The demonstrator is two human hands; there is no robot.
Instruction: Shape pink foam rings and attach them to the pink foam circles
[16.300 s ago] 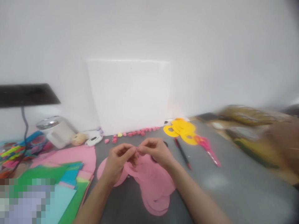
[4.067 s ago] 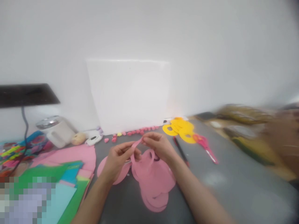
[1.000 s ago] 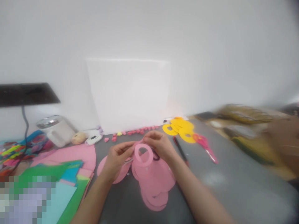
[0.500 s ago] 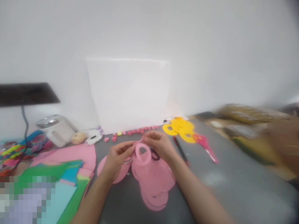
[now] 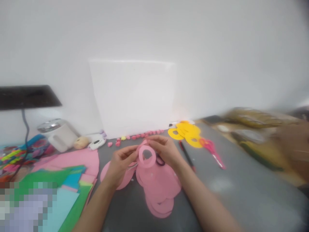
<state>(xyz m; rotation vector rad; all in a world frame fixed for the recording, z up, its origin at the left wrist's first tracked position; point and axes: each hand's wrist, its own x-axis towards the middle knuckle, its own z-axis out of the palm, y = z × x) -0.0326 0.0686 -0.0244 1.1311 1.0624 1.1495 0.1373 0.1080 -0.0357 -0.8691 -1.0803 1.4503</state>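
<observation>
A pink paper ring (image 5: 154,158) is held up over the table, its hole facing me. My left hand (image 5: 120,162) pinches its upper left edge between thumb and fingers. On the upper right, my right hand (image 5: 163,146) grips the paper too, fingers closed near the other thumb. Whether a second pink piece is behind the ring, I cannot tell. Below lies a pile of pink paper rings and discs (image 5: 161,185), with another pink disc (image 5: 125,180) under my left wrist. A dark loop (image 5: 160,160), perhaps a handle, shows beside my right palm.
Yellow paper rings (image 5: 193,130), pink scissors (image 5: 210,148) and a dark pen (image 5: 186,154) lie to the right. Coloured sheets (image 5: 70,180), a white container (image 5: 60,135) and small pink pieces (image 5: 134,137) are left and behind. A white board (image 5: 135,100) leans on the wall.
The pink ring has turned slightly to face me more and shifted a little left. Both hands keep hold, with small finger movements.
</observation>
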